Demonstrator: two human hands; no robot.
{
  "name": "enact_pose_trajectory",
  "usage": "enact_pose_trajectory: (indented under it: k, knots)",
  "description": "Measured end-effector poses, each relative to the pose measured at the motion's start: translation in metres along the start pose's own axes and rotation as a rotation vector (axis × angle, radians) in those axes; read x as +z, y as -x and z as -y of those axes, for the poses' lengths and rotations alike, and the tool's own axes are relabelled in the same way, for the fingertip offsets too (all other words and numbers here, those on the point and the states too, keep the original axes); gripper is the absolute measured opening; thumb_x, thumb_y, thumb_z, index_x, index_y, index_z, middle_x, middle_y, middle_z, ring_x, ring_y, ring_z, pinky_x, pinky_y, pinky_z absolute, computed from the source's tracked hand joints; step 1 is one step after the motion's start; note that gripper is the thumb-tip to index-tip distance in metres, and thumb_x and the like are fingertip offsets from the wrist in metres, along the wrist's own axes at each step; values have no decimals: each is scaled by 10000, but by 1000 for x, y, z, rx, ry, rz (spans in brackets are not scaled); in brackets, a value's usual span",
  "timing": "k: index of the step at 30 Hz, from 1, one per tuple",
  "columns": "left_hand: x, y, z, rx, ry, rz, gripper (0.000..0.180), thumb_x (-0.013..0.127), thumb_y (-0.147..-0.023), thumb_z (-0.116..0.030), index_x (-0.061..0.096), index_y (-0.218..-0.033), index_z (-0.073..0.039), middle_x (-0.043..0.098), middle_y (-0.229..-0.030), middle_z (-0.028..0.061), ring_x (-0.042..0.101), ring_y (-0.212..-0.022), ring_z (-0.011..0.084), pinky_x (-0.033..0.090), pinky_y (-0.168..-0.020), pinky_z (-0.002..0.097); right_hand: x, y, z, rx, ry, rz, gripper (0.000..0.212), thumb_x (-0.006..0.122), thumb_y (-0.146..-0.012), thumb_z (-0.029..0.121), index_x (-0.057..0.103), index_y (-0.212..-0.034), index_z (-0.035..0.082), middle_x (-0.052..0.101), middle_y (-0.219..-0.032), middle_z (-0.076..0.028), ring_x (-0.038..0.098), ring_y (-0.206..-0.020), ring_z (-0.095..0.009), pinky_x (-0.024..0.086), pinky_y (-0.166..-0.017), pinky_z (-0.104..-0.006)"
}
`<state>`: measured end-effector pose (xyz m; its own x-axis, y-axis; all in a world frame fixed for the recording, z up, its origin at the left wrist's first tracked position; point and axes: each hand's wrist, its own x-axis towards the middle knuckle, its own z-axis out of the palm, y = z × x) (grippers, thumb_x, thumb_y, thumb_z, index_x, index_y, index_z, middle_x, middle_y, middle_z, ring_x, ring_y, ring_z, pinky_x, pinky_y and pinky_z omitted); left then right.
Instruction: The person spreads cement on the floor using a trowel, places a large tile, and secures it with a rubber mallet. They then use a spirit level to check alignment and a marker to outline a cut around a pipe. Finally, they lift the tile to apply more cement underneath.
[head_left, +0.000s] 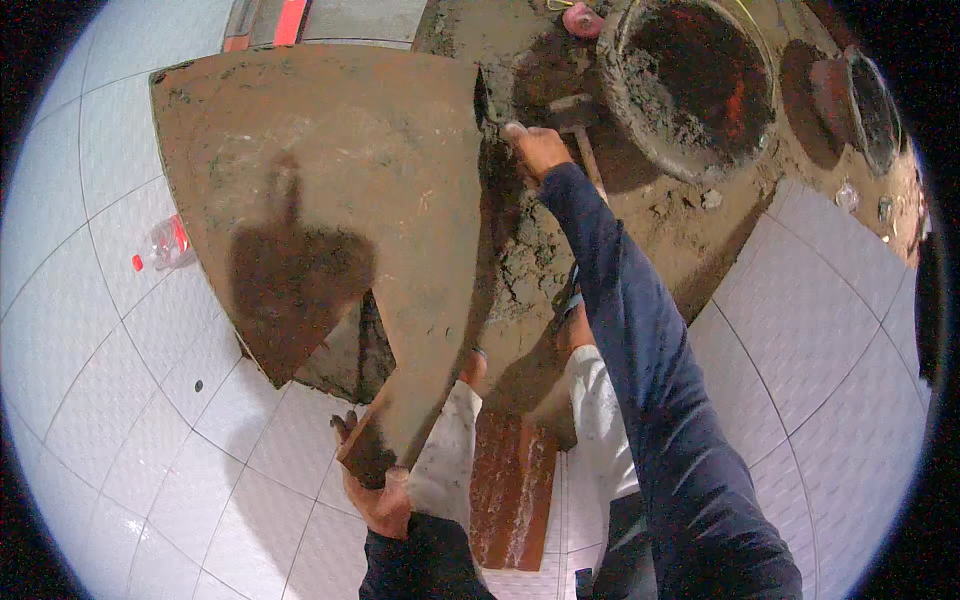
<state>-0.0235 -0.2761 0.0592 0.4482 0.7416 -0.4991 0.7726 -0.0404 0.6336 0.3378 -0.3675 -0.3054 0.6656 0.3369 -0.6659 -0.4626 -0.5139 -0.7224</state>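
A large tile (370,170) with a brown, mortar-smeared face and a notch cut into its lower side slopes up before me. My left hand (380,500) is closed on its narrow near end, fingers around the edge. My right hand (543,152) is closed beside the tile's far right edge. It grips what looks like a trowel (483,97), whose dark blade is seen nearly edge-on against the tile; the handle is mostly hidden in my fingers. Wet grey mortar (525,240) lies along the tile's right side. Through the notch shows a dark gap.
A mortar-coated tub (615,95) stands at the far right, a hammer-like tool (585,140) beside it and a smaller bucket (850,110) beyond. Pale tiles (90,330) cover the left floor. A plastic bottle (165,243) lies there. A reddish-brown board (512,490) is between my legs.
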Motion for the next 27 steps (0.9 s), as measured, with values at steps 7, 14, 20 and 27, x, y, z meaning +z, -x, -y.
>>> enact_pose_trajectory:
  k: [7,14,20,27]
  knots:
    - [1,5,-3,-104,102,-61,907,766,-788,-415,355,-1432,74,326,-1517,231,356,-1393,341,336,-1112,428,42,134,60,-325,-10,-81,518,608,-920,481,659,-1018,-25,693,-868,-165,643,-827,-282,499,-798,-400]
    - [-5,5,6,-142,68,-2,1132,792,-735,-572,245,-1479,81,380,-1485,239,415,-1351,326,356,-1097,412,36,119,-28,232,29,90,795,507,-890,664,620,-1205,-57,661,-1150,-264,605,-1109,-416,444,-966,-440]
    - [4,2,-7,-88,43,-41,1133,787,-735,-589,265,-1458,110,404,-1471,224,449,-1324,310,376,-1081,415,30,71,-18,262,145,-177,652,523,-918,587,674,-1095,-23,676,-1000,-283,659,-972,-343,456,-879,-465]
    - [9,13,-16,-167,147,0,1002,783,-782,-475,305,-1427,126,478,-1399,190,519,-1238,273,407,-1040,380,29,243,151,-186,-121,75,362,632,-924,359,643,-926,-3,651,-766,-191,627,-716,-288,504,-694,-412]
